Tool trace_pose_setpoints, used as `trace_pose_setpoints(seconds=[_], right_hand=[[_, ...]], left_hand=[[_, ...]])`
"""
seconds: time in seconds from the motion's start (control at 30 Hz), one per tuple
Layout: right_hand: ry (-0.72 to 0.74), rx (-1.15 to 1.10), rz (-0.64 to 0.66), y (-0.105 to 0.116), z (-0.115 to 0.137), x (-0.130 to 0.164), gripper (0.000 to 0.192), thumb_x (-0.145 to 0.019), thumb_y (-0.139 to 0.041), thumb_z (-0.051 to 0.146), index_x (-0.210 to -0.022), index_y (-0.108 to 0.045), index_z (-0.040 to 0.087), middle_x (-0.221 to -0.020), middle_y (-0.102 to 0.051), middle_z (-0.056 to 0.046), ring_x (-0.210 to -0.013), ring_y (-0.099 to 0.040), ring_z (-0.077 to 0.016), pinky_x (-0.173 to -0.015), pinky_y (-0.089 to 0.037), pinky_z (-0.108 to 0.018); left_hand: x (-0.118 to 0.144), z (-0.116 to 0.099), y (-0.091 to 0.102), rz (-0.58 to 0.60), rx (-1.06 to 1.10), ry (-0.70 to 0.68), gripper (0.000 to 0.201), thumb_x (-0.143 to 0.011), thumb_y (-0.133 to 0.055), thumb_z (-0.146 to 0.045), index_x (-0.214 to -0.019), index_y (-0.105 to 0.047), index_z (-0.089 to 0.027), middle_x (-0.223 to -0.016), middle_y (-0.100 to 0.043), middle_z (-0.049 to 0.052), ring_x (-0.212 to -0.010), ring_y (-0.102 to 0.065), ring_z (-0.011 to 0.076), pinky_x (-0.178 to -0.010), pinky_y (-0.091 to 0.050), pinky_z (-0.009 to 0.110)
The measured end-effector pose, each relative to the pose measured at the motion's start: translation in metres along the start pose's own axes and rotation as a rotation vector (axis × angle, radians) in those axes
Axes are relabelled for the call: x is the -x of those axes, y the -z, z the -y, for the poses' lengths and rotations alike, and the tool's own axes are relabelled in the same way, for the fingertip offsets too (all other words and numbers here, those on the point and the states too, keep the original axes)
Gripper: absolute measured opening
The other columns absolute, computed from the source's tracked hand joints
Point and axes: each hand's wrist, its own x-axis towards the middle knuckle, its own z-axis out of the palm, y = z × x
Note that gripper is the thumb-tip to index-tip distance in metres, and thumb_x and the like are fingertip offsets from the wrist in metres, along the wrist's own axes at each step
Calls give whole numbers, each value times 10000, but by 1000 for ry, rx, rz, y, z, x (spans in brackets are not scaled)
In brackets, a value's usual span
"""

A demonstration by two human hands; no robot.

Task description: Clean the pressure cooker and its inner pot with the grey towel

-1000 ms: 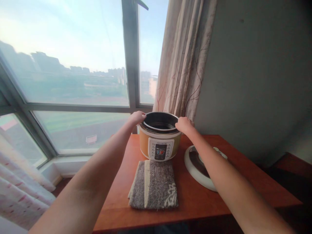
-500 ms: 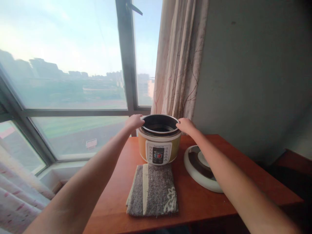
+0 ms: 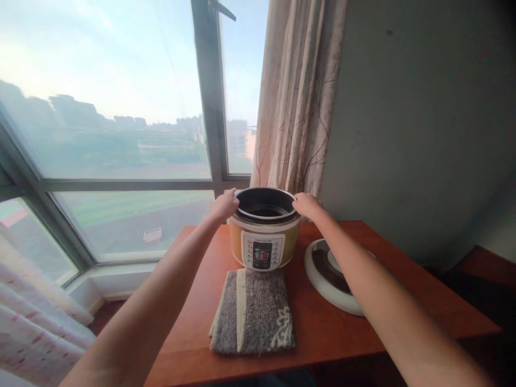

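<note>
A round electric cooker (image 3: 263, 247) with a gold body and a front control panel stands on the wooden table. Inside it sits a dark inner pot (image 3: 266, 201) with a pale rim, raised slightly above the cooker's white upper edge. My left hand (image 3: 226, 204) is closed on the rim at the left side. On the opposite side my right hand (image 3: 307, 205) pinches the same rim. A folded grey towel (image 3: 258, 314) with cream stripes lies just in front of the cooker. To the right, the cooker's round lid (image 3: 322, 279) lies on the table, partly behind my right forearm.
The reddish wooden table (image 3: 403, 290) reaches toward a dark wall on the right. A large window (image 3: 121, 134) and its frame stand behind and to the left. A patterned curtain (image 3: 296, 97) hangs right behind the cooker, and another curtain (image 3: 36, 317) hangs at the lower left.
The view has shifted very slightly. Both hands keep hold of the pot rim, and the cooker, towel and lid stay in place.
</note>
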Motion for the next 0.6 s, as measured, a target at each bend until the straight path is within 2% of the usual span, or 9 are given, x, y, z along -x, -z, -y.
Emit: trace_pose_setpoints(seconds=[0.2,0.37,0.5,0.6], right_hand=[[-25,25,13,7,8,13,392,-902,-495,257,-1207,-717,148,-1227,-699,-200,-1143,-663,-312,-914,-508,-381],[-28,28,21,11,7,22,394,-899,-499,248,-1206,-719,135,-1216,-701,-209,-1144,-663,-314,-912,-507,-371],[-23,19,13,9,4,24,388,-911,-486,265,-1194,-720,139,-1213,-700,-212,-1132,-669,-312,-910,-503,-379],[-14,8,-1,5,1,23,376,-923,-476,290,-1168,-726,152,-1192,-712,-192,-1114,-674,-301,-898,-499,-366]], left_hand=[[-5,3,-3,3,45,-25,457,-878,-465,-235,-1299,-644,-230,-1270,-705,125,-1189,-639,324,-981,-488,424],[-3,6,-8,-14,98,-53,472,-873,-461,-220,-1312,-636,-216,-1314,-686,118,-1218,-631,295,-996,-481,372],[-2,9,-10,-18,132,-71,425,-870,-450,-219,-1216,-697,-227,-1267,-715,91,-1199,-644,287,-991,-488,356],[-2,9,-11,-37,142,-69,446,-878,-451,-222,-1262,-676,-209,-1315,-688,103,-1240,-618,286,-1023,-469,358]])
